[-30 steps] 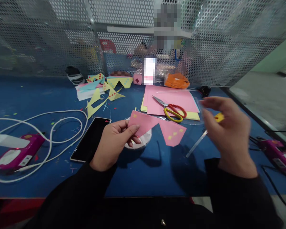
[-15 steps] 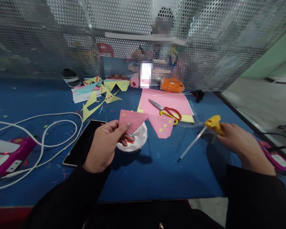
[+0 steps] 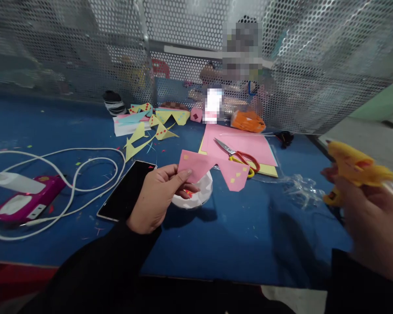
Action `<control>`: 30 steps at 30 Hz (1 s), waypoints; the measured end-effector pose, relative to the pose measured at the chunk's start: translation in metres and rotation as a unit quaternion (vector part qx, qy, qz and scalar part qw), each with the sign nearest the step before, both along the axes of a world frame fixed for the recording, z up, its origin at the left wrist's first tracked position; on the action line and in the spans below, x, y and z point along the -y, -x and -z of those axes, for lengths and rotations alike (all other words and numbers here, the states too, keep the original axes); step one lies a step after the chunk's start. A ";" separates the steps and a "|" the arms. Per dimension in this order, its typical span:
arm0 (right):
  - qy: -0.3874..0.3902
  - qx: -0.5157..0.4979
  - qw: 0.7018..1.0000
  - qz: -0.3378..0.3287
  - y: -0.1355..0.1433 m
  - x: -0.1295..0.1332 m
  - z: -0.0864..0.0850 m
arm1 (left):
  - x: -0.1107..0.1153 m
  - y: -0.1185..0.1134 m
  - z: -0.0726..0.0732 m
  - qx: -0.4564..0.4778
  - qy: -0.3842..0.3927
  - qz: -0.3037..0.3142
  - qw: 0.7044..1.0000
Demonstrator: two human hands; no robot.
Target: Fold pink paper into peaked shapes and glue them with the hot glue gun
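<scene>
Left hand (image 3: pixel 159 194): closed, thumb and fingers pinching the left end of a pink paper cutout with yellow diamonds (image 3: pixel 212 168), held above a round white bowl (image 3: pixel 196 196). Right hand (image 3: pixel 370 218): wrapped around a yellow plastic glue gun (image 3: pixel 356 168), raised over the right side of the blue bench (image 3: pixel 222 244); blurred. Hands well apart. Red-and-yellow-handled metal scissors (image 3: pixel 239 156) lie on pink and yellow paper sheets (image 3: pixel 249 144) beyond the cutout. Black smartphone (image 3: pixel 126 192) lies flat beside the left hand.
</scene>
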State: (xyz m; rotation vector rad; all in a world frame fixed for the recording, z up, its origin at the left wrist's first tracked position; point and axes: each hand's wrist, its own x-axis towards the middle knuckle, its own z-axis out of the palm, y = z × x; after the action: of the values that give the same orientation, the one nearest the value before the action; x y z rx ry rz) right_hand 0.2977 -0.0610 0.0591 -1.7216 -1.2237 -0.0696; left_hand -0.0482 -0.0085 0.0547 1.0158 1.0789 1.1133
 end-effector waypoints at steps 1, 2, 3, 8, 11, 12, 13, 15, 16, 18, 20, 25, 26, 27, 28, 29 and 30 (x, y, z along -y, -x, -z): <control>-0.015 -0.088 0.995 -0.044 0.017 0.004 -0.003 | 0.000 0.000 0.000 0.001 -0.001 0.005 1.000; -0.035 -0.136 0.986 -0.087 0.035 0.008 -0.004 | 0.000 0.000 0.000 0.004 -0.003 0.009 1.000; -0.029 -0.161 0.979 -0.122 0.052 0.012 -0.005 | 0.000 0.000 -0.001 0.008 -0.004 0.013 1.000; 0.036 -0.078 0.933 -0.350 0.117 0.020 0.003 | 0.001 0.000 -0.002 0.025 0.001 0.016 1.000; 0.046 0.009 0.917 -0.397 0.141 0.017 0.006 | 0.002 -0.001 -0.003 0.036 0.005 0.021 0.999; 0.040 0.026 0.915 -0.402 0.146 0.015 0.006 | 0.003 -0.001 -0.003 0.041 0.005 0.023 0.999; 0.032 0.038 0.914 -0.402 0.151 0.014 0.006 | 0.003 -0.001 -0.003 0.046 0.004 0.025 0.999; 0.017 0.059 0.919 -0.389 0.155 0.013 0.007 | 0.004 -0.001 -0.004 0.051 0.002 0.030 0.998; 0.015 0.067 0.922 -0.381 0.156 0.012 0.008 | 0.004 -0.001 -0.005 0.051 0.002 0.033 0.998; 0.018 0.083 0.924 -0.372 0.156 0.012 0.010 | 0.005 -0.001 -0.005 0.048 0.003 0.040 0.998; 0.016 0.096 0.920 -0.379 0.155 0.011 0.011 | 0.005 -0.001 -0.006 0.044 0.003 0.042 0.998; 0.011 0.116 0.920 -0.375 0.156 0.009 0.013 | 0.006 0.000 -0.005 0.038 -0.001 0.039 0.998; 0.010 0.116 0.920 -0.373 0.156 0.009 0.013 | 0.006 0.000 -0.005 0.039 -0.003 0.040 0.998; 0.008 0.116 0.921 -0.371 0.156 0.009 0.013 | 0.006 0.000 -0.005 0.040 -0.004 0.041 0.998; 0.008 0.115 0.922 -0.370 0.156 0.009 0.013 | 0.006 -0.001 -0.005 0.040 -0.006 0.041 0.998; 0.008 0.114 0.922 -0.370 0.157 0.009 0.012 | 0.006 -0.001 -0.005 0.039 -0.007 0.041 0.998; 0.010 0.114 0.922 -0.371 0.157 0.009 0.012 | 0.006 -0.001 -0.005 0.037 -0.008 0.040 0.999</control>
State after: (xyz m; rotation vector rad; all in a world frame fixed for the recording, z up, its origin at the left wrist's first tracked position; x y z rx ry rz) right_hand 0.1411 -0.0698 0.0469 -1.1849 -1.9842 0.2016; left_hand -0.0467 -0.0141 0.0593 1.0149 0.9643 1.0880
